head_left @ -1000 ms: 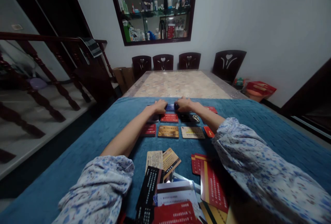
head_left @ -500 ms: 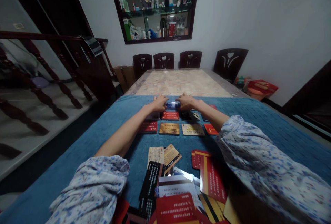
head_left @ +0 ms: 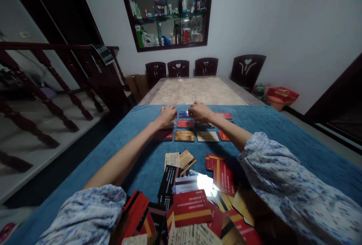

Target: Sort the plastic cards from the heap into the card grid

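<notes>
My left hand (head_left: 169,115) is at the far left of the laid-out cards, its fingers curled downward and fingertips hidden. My right hand (head_left: 199,111) is bent over the far row, fingertips beside the right end of a blue card (head_left: 183,114). Whether either hand pinches a card is hidden. Nearer lie a red card (head_left: 185,124), a gold card (head_left: 184,136), a cream card (head_left: 207,136) and a dark red card (head_left: 165,136), in rows. Past my right wrist shows another red card (head_left: 224,115).
A loose heap of cards, with a red card (head_left: 192,207) on top, overlaps near me between my forearms. Blue cloth (head_left: 118,135) covers the near table; the pale tabletop (head_left: 195,91) shows beyond. Dark chairs (head_left: 178,68) stand behind it, with a railing (head_left: 56,101) at left.
My left hand has moved left, off the blue card's left end, and its fingers have curled. The right hand stays near that card. The view has shifted slightly, showing more of the heap.
</notes>
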`<state>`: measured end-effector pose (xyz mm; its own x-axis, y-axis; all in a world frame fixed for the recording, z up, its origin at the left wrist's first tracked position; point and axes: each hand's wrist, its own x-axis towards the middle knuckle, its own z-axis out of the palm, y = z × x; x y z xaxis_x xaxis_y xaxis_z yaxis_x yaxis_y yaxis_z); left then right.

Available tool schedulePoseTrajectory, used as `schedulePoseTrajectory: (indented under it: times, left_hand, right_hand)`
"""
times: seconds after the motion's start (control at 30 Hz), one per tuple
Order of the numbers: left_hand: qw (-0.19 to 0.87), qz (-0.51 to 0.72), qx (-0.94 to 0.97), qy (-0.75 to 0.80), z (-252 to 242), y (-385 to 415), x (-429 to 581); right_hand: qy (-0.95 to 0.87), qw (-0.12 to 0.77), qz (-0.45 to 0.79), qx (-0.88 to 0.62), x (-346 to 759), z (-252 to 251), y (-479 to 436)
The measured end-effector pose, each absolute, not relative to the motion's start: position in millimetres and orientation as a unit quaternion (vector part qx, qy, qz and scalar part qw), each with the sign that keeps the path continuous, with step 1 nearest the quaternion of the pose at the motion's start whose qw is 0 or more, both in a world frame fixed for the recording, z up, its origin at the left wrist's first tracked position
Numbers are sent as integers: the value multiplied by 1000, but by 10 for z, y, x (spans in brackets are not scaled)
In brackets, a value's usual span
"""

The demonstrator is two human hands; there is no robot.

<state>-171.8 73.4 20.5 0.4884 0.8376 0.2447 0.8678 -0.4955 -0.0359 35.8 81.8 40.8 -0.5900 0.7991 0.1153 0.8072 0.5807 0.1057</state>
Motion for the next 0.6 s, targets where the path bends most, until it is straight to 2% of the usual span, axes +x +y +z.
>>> schedulePoseTrajectory:
  times: [0.6]
  left_hand:
    - [67,-147,-877,-452,59,-315,-1984]
  right_hand:
    - [-912,52,-83,-397,279,323,83]
